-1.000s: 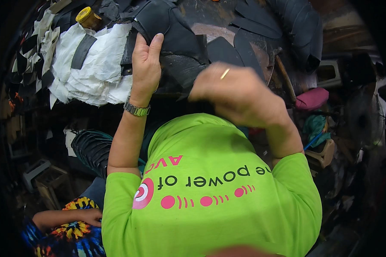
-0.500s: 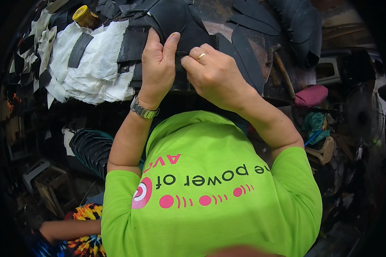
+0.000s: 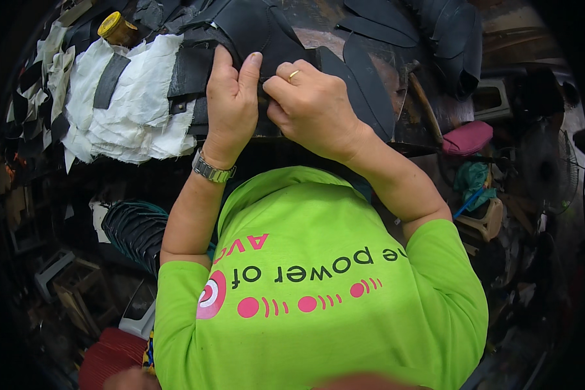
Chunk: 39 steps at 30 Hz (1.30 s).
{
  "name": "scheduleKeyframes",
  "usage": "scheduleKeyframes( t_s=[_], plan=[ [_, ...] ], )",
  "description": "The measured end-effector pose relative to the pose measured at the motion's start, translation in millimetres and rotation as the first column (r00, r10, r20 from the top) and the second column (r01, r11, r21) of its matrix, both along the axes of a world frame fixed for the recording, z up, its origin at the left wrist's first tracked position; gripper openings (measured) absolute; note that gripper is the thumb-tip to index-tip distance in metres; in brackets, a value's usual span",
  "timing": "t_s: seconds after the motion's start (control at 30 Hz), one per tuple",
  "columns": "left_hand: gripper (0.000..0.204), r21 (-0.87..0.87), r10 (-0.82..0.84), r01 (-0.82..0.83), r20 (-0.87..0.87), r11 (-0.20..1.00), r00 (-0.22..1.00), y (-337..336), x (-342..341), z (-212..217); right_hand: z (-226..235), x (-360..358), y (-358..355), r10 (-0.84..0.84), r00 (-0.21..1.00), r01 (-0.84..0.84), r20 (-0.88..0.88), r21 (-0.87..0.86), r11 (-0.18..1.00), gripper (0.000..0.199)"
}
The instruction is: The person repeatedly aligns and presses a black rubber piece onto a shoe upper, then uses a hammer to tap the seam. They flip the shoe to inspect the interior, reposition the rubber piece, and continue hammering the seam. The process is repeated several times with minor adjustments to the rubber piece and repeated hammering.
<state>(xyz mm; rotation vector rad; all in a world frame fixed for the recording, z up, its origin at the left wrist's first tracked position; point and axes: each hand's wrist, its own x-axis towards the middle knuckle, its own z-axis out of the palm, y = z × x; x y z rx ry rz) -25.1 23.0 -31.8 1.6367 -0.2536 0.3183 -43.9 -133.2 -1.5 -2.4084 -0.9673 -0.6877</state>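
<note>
Black rubber piece (image 3: 253, 32) now has both hands on it: the right hand (image 3: 315, 107) has come over beside the left hand (image 3: 231, 104), fingers pinching its near edge.

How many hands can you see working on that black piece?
2: the left hand lies flat on the black piece, and the right hand, wearing a ring, pinches it just beside. Others may be hidden.

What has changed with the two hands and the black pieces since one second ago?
The right hand came down from mid-air and left to meet the left hand; both now press and pinch the black rubber piece. The left hand stayed on that piece. The white cloths and yellow-capped jar did not move.
</note>
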Motion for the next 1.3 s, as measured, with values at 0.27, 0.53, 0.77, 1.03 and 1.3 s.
scheduleKeyframes(
  t_s=[0.27,0.53,0.77,1.03,1.3],
  plan=[
    [0.023,-0.089,0.04,-0.038,0.023,0.995,0.999,21,13,-2,28,-37,-13,0.567,0.651,-0.663,-0.505,-0.016,0.748,0.022],
    [0.054,-0.12,-0.032,0.049,0.133,0.992,0.991,33,13,11,-5,41,-87,-0.206,0.941,0.157,-0.268,-0.196,0.968,0.084],
    [0.051,-0.069,-0.07,0.083,0.172,0.994,0.983,21,23,12,-13,56,-95,-0.242,0.744,0.159,-0.622,-0.187,0.969,0.093],
    [0.048,-0.064,-0.083,0.086,0.051,0.994,0.995,11,41,9,-29,74,-99,-0.344,0.71,0.259,-0.614,-0.227,0.939,0.063],
    [0.044,-0.097,-0.06,0.073,0.126,0.993,0.99,6,59,7,27,32,-145,-0.034,0.687,0.254,-0.726,0.195,0.947,0.027]
  ],
)
